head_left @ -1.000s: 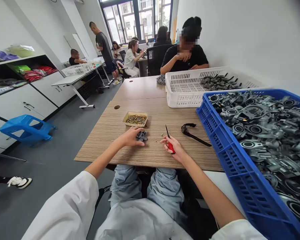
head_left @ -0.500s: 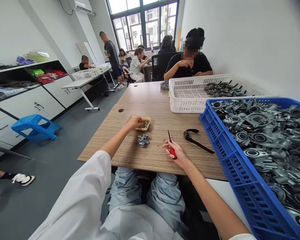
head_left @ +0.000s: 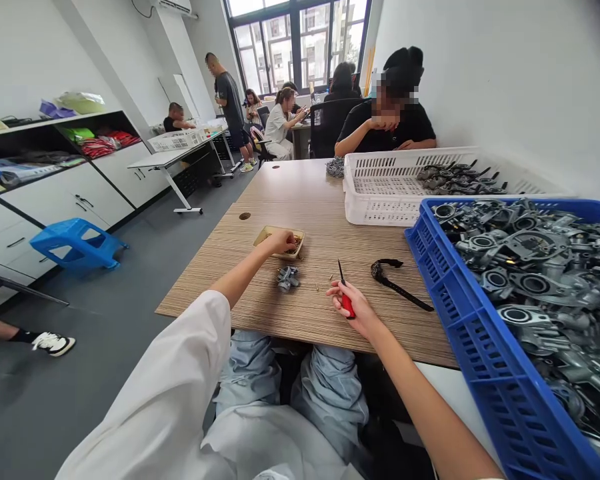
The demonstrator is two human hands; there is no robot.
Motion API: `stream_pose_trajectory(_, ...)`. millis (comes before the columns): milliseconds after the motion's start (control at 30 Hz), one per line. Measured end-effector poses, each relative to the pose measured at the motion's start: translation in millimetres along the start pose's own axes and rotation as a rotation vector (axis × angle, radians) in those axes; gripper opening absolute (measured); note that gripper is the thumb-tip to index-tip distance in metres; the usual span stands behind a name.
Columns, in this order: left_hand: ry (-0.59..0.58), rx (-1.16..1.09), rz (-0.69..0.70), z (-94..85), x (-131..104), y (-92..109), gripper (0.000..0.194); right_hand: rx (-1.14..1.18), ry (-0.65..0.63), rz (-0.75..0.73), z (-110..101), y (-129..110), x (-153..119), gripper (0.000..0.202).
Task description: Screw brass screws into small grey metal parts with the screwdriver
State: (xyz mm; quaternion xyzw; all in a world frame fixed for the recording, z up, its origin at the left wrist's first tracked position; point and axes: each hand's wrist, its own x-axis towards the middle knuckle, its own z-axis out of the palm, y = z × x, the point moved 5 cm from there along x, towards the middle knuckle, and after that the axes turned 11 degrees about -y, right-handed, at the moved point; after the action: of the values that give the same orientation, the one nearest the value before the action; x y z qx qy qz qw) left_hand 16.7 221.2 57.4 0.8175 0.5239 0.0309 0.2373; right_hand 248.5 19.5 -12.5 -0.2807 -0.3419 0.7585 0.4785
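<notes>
My left hand [head_left: 283,241] reaches over a small tan tray [head_left: 265,233] of small brass-coloured pieces [head_left: 295,248]. Its fingers are bent down and drawn together among the pieces; what they pinch is hidden. Just in front of the tray a grey metal casting [head_left: 288,279] rests on the table. My right hand [head_left: 353,305] is closed round the red handle of a screwdriver [head_left: 347,305], whose dark shaft points up and away from me. Two small brass pieces [head_left: 317,288] lie loose on the wood between the casting and the right hand.
A black-strapped watch [head_left: 377,269] lies on the table [head_left: 220,280] right of the screwdriver. Along the right stands a blue crate [head_left: 445,293] heaped with metal castings. Behind it, a white crate [head_left: 380,212] holds darker parts. A person [head_left: 390,127] sits at the table's far end.
My left hand has shifted a little to the right over the tray, its fingers now lower among the pieces. My right hand keeps the screwdriver in nearly the same place. The view has turned slightly.
</notes>
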Motion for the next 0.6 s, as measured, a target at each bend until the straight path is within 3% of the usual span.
stream_pose_trajectory(167, 0.058, -0.044, -0.008, -6.3, -6, -13, 0.007, -0.004, -0.007, -0.001, 0, -1, -1, 0.037)
stream_pose_trajectory(433, 0.056, -0.170, -0.009, -9.9, -5, -33, 0.018, -0.024, -0.002, 0.011, -2, 0, -1, 0.034)
stream_pose_trajectory(600, 0.099, -0.158, -0.026, -22.4, -10, -45, 0.019, -0.035, 0.004, 0.013, -2, -1, -1, 0.036)
